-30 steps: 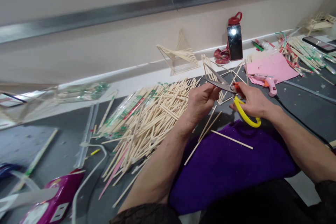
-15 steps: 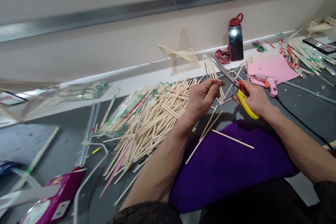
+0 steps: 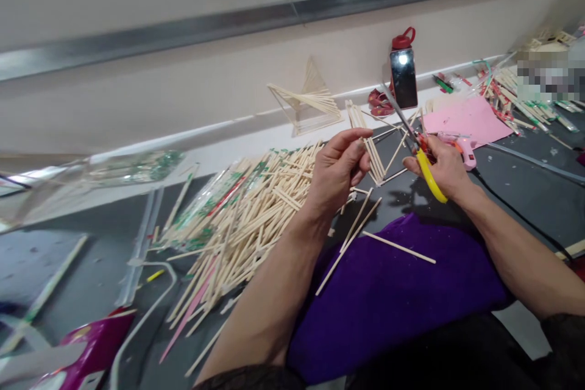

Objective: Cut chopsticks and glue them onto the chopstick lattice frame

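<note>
A pair of scissors with yellow and red handles [image 3: 429,175] is gripped in my right hand [image 3: 445,167], its blades pointing up and away. My left hand [image 3: 340,164] is raised just left of a frame of joined wooden sticks [image 3: 375,161]; its index finger reaches out, apart from the thumb, and I see nothing held. Behind my left wrist lies a large pile of loose wooden chopsticks [image 3: 260,213]. A few single sticks [image 3: 400,247] rest on the purple cloth [image 3: 393,317] in front of me.
A finished stick model [image 3: 306,100] stands by the wall, with a phone [image 3: 404,79] propped upright against a red-capped bottle [image 3: 403,39]. On the right, a pink glue gun [image 3: 467,152] with its black cord lies by pink paper [image 3: 466,122]. A magenta object [image 3: 95,347] is at lower left.
My left hand's thumb and index finger have parted from a pinch. The scissors remain in my right hand, tilted slightly more upright. The whole view has shifted a little.
</note>
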`<action>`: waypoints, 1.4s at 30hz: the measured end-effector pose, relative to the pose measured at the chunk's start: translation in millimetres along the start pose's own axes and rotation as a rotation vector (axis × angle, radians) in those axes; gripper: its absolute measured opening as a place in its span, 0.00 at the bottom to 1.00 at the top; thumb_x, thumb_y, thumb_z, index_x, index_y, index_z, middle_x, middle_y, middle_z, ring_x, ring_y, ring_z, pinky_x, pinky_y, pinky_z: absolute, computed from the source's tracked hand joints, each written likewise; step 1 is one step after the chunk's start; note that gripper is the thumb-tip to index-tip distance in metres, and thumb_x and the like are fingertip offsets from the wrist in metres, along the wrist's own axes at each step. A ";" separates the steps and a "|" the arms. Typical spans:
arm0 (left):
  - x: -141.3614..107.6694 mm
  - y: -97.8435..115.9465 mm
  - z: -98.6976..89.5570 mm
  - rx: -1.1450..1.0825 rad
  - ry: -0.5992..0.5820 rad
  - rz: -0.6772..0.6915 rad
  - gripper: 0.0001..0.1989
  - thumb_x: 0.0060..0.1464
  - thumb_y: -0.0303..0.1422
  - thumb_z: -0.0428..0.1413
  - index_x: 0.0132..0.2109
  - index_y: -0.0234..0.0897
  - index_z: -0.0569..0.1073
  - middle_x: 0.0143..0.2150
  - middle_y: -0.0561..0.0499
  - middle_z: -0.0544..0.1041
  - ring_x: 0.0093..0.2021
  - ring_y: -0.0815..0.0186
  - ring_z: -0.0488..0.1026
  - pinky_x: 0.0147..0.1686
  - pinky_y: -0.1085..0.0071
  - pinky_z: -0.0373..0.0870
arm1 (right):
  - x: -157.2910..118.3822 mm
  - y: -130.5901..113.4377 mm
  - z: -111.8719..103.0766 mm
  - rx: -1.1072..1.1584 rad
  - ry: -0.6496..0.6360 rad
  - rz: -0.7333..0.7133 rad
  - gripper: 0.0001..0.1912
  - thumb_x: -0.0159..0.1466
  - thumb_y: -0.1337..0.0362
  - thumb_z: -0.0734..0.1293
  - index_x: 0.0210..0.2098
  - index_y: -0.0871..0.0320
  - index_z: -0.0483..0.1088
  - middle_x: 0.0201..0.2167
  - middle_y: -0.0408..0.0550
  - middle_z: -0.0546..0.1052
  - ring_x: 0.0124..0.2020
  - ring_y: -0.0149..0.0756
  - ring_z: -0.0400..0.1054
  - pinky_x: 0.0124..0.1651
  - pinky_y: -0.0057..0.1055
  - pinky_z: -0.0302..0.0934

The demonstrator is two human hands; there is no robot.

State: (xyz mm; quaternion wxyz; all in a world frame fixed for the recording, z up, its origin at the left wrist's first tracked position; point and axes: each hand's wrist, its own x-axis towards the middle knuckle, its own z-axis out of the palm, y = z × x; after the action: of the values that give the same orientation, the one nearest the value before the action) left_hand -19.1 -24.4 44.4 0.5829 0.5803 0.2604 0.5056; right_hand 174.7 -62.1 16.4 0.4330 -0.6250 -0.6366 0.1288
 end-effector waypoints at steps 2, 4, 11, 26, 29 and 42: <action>-0.4 1.5 1.6 0.007 0.010 -0.022 0.10 0.52 0.38 0.62 0.40 0.40 0.75 0.18 0.59 0.67 0.13 0.78 0.52 0.11 0.78 0.42 | 1.0 0.2 0.1 -0.024 0.015 0.002 0.22 0.54 0.43 0.66 0.25 0.54 0.57 0.20 0.39 0.66 0.23 0.30 0.58 0.30 0.29 0.49; -1.3 2.8 3.0 0.021 0.020 -0.039 0.10 0.51 0.38 0.62 0.39 0.40 0.75 0.17 0.59 0.67 0.13 0.78 0.52 0.11 0.78 0.41 | 2.2 1.2 -0.1 -0.039 0.048 -0.012 0.22 0.54 0.43 0.66 0.26 0.55 0.58 0.21 0.40 0.67 0.23 0.30 0.59 0.30 0.29 0.49; -2.4 6.6 5.1 0.079 0.045 -0.045 0.08 0.52 0.37 0.60 0.38 0.39 0.74 0.16 0.59 0.65 0.13 0.77 0.53 0.12 0.79 0.43 | 17.7 15.5 -24.7 -0.136 0.174 0.058 0.21 0.59 0.43 0.62 0.31 0.56 0.64 0.25 0.43 0.70 0.27 0.33 0.64 0.32 0.30 0.55; -4.9 9.0 14.8 0.181 0.020 -0.057 0.05 0.55 0.29 0.55 0.38 0.37 0.75 0.17 0.57 0.67 0.15 0.76 0.57 0.13 0.80 0.47 | -32.6 81.1 -140.8 -0.953 -0.181 0.531 0.34 0.57 0.42 0.63 0.51 0.62 0.70 0.42 0.61 0.79 0.45 0.58 0.73 0.40 0.40 0.62; -4.9 6.2 15.5 0.202 0.013 -0.074 0.06 0.55 0.30 0.55 0.39 0.37 0.76 0.17 0.57 0.67 0.15 0.76 0.57 0.13 0.80 0.47 | -55.0 94.4 -150.8 -0.995 -0.212 0.591 0.32 0.58 0.44 0.62 0.50 0.64 0.71 0.41 0.65 0.79 0.42 0.59 0.73 0.39 0.41 0.62; -5.7 -1.9 17.3 0.251 -0.009 -0.101 0.06 0.54 0.32 0.57 0.39 0.38 0.77 0.17 0.56 0.67 0.14 0.75 0.57 0.12 0.78 0.48 | -52.8 105.4 -156.4 -1.048 -0.216 0.600 0.33 0.60 0.40 0.57 0.46 0.60 0.76 0.41 0.63 0.79 0.42 0.57 0.74 0.35 0.39 0.60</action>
State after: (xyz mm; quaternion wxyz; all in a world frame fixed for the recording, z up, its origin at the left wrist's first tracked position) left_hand -5.2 -36.4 44.3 0.5315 0.6373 0.3480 0.4362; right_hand 349.9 -149.5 14.0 -0.0541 -0.8901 -0.4520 -0.0224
